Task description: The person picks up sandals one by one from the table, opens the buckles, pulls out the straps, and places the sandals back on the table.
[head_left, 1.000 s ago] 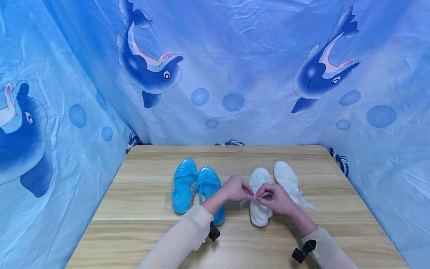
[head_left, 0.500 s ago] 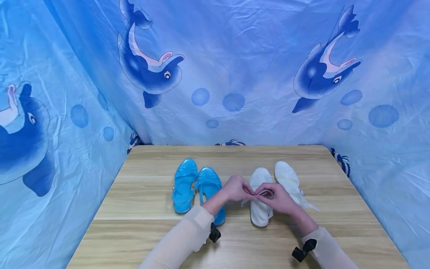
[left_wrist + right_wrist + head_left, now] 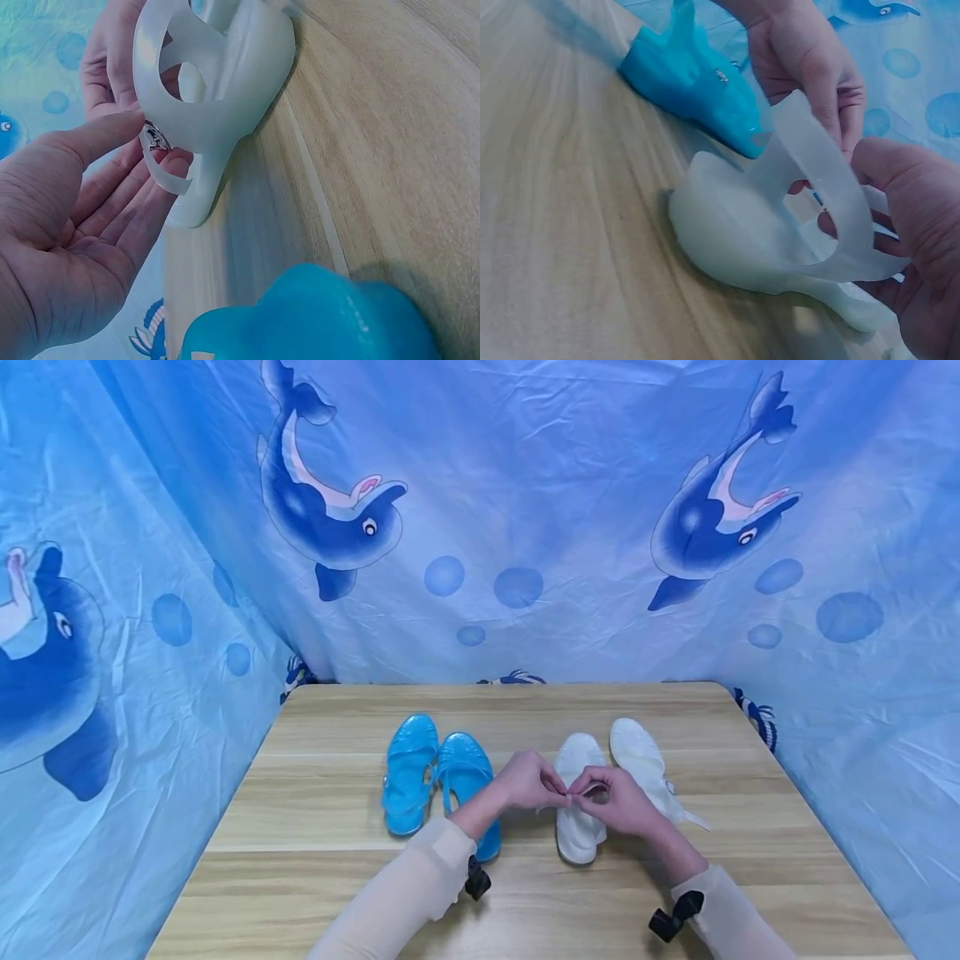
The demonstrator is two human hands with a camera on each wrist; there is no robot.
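A white jelly sandal (image 3: 579, 846) lies toe-away on the table under both hands. At its left side my left hand (image 3: 531, 781) pinches the small metal buckle (image 3: 156, 137) between thumb and fingers. A loose strap end (image 3: 171, 182) curls below that buckle in the left wrist view. My right hand (image 3: 621, 803) grips the sandal's ankle strap (image 3: 826, 176) near the buckle, and the fingertips of both hands nearly meet over the shoe. In the right wrist view the strap arches up over the footbed, and the right fingertips are partly hidden behind it.
Right beside it lies the other white sandal (image 3: 637, 752), its strap sticking out to the right. Two blue sandals (image 3: 411, 768) stand to the left, partly under the left forearm. A blue dolphin-print curtain (image 3: 480, 527) surrounds the wooden table (image 3: 315, 802).
Both hands stay at nearly the same spot over the sandal. The strap end left of the shoe shows less, and the strap loop by the right fingers has shifted slightly.
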